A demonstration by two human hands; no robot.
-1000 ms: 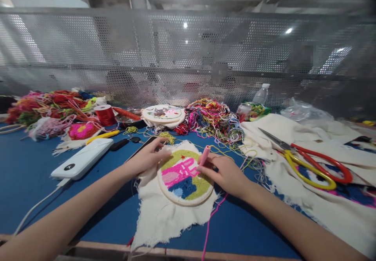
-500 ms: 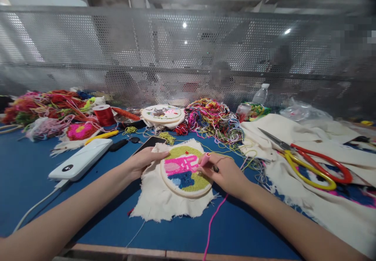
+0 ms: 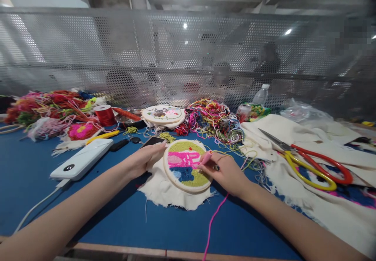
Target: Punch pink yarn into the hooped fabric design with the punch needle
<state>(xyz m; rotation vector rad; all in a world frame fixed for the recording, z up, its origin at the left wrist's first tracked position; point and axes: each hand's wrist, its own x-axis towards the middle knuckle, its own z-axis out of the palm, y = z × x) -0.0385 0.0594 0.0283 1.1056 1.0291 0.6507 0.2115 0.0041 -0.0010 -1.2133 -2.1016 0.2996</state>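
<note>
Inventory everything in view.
Hooped embroidery: 1, multicoloured, centre
Tool: 1, pink, centre
Yarn strand: 1, pink, front
Scissors: 1, red-yellow, right
Cloth: several, cream, right
Power bank: 1, white, left
Cable: 1, white, left
Slab: 1, black, centre
Rod: 1, yellow, left
Spool: 1, red, left
Yarn heaps: 2, mixed, back
Second embroidery: 1, multicoloured, back
Bottle: 1, clear, back
Plastic bag: 1, clear, right
Panel: 1, grey, behind
Table: 1, blue, beneath
Left hand: 1, bare, at embroidery
Right hand: 1, bare, on tool

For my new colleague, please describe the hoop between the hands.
At the blue table, look between the left hand and right hand. The round hoop there has frayed cream cloth. Unlike the hoop farther back, it shows large green, pink and blue patches.
</note>
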